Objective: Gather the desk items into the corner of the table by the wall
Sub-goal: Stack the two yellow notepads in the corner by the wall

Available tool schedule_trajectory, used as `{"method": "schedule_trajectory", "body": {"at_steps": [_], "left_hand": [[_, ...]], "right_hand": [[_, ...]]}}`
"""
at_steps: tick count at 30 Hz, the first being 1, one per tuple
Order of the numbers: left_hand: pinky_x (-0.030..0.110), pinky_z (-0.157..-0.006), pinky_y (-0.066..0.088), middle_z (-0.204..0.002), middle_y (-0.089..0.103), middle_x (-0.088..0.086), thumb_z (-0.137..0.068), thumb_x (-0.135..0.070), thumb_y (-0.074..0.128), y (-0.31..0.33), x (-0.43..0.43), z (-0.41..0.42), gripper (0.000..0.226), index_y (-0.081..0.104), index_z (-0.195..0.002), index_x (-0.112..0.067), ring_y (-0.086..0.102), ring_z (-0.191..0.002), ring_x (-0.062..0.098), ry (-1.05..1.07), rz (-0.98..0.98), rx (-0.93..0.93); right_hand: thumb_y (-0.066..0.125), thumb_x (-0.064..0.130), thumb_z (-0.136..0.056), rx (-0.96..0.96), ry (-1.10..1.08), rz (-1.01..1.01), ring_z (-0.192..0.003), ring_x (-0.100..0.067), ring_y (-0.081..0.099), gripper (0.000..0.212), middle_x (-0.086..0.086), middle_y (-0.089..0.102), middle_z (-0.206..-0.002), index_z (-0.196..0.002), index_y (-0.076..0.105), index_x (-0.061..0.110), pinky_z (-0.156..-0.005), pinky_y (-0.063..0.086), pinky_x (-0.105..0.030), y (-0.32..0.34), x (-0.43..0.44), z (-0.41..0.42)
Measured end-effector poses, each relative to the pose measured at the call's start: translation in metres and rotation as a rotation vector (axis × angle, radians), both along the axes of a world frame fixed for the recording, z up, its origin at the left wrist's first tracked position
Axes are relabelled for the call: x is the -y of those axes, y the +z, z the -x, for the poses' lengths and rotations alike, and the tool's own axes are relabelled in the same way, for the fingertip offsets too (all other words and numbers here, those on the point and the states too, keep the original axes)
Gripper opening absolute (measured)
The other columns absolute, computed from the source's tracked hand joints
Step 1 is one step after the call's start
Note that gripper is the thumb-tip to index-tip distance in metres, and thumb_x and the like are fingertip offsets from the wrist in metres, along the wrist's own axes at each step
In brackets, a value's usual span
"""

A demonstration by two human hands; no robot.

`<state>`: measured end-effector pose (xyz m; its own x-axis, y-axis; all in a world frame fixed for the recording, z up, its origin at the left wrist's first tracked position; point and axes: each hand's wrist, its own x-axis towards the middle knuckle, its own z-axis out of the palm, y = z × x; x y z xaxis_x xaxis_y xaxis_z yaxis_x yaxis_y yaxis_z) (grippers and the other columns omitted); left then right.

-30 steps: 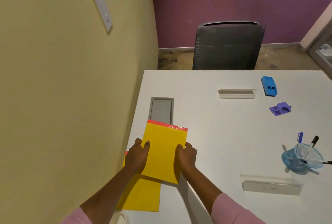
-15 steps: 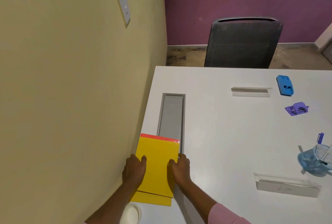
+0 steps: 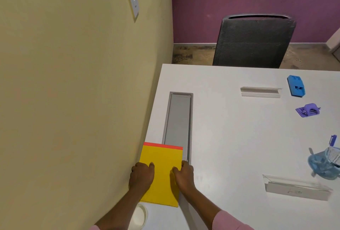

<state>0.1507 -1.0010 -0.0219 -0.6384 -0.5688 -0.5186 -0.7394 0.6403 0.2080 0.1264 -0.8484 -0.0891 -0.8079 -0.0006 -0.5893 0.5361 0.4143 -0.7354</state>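
Observation:
A yellow envelope (image 3: 161,163) with a red top strip lies flat on the white table (image 3: 230,146), stacked on a second yellow one, tight against the yellow wall. My left hand (image 3: 141,176) grips its left edge and my right hand (image 3: 184,174) grips its right edge. Far to the right lie a blue stapler (image 3: 296,86), a purple hole punch (image 3: 308,110), a blue mesh pen cup (image 3: 325,163) with pens, and two clear name-plate holders (image 3: 260,92) (image 3: 296,187).
A grey cable-tray lid (image 3: 178,123) is sunk into the table just beyond the envelopes. A white round object (image 3: 139,217) sits at the near edge under my left forearm. A black mesh chair (image 3: 252,41) stands at the table's far side.
Both hands have slid the top yellow envelope back and left toward the wall, onto the second envelope, so the two now lie nearly aligned. The cable-tray lid is now uncovered.

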Motion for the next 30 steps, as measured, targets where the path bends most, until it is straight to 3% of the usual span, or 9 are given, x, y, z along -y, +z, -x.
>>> {"method": "schedule_trajectory", "body": {"at_steps": [6, 23, 30], "left_hand": [[0.036, -0.082, 0.047, -0.120, 0.056, 0.019, -0.097, -0.048, 0.040, -0.002, -0.001, -0.005, 0.054, 0.044, -0.120, 0.001, 0.057, -0.105, 0.031, -0.006, 0.001, 0.004], [0.038, -0.083, 0.047, -0.120, 0.055, 0.019, -0.095, -0.046, 0.045, -0.005, -0.003, -0.009, 0.053, 0.042, -0.121, 0.001, 0.057, -0.105, 0.033, 0.021, -0.012, -0.023], [0.036, -0.080, 0.048, -0.118, 0.057, 0.017, -0.096, -0.043, 0.044, -0.004, -0.002, -0.010, 0.048, 0.042, -0.120, -0.001, 0.059, -0.102, 0.031, -0.028, 0.010, -0.036]], "right_hand": [[0.054, 0.040, -0.080, 0.009, 0.036, -0.015, -0.106, -0.025, 0.060, 0.043, -0.002, 0.064, -0.116, -0.120, 0.057, 0.026, -0.095, 0.050, -0.048, -0.008, -0.002, -0.008], [0.056, 0.041, -0.074, -0.066, -0.017, 0.014, -0.099, -0.021, 0.064, 0.046, -0.001, 0.068, -0.109, -0.116, 0.061, 0.021, -0.090, 0.054, -0.047, -0.009, 0.004, -0.010], [0.058, 0.042, -0.075, -0.032, -0.017, -0.013, -0.107, -0.025, 0.061, 0.056, -0.004, 0.063, -0.117, -0.124, 0.055, 0.017, -0.094, 0.052, -0.048, -0.010, 0.005, -0.011]]}}
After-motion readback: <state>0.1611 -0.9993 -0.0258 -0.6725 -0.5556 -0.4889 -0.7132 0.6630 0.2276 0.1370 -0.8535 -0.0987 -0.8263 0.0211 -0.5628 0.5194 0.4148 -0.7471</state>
